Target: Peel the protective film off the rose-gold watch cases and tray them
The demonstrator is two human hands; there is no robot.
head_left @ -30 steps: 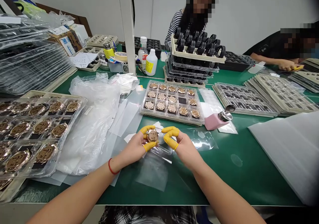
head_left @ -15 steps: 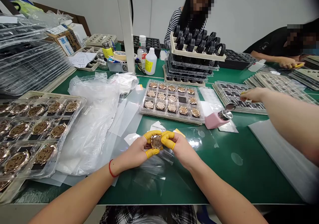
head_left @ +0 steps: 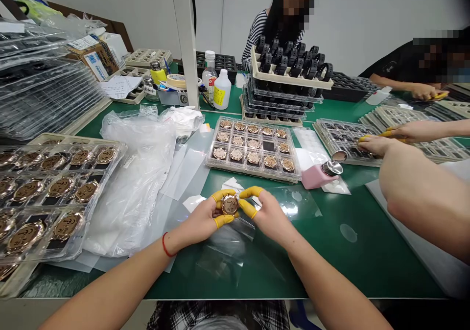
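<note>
My left hand (head_left: 205,217), with yellow finger covers and a red cord at the wrist, holds a round rose-gold watch case (head_left: 229,204) between thumb and fingers. The engraved back of the case faces up. My right hand (head_left: 266,207) is just right of the case, its yellow-covered thumb and forefinger parted around the case's right edge; whether they touch it or a small thing there is unclear. Beyond my hands a clear tray (head_left: 253,171) bears similar cases, with one dark pocket lacking a case. Clear film (head_left: 223,261) lies beneath my hands.
More cases fill a tray (head_left: 106,193) at the left, beside a plastic bag (head_left: 128,198). A pink bottle (head_left: 316,176) stands right of the middle tray. Stacked trays (head_left: 293,80) hold black watches. A co-worker's arms (head_left: 418,183) reach in from the right.
My right thumb and forefinger have parted and moved slightly right from the case, uncovering its edge. At the right, another hand has come in over the tray of dark parts.
</note>
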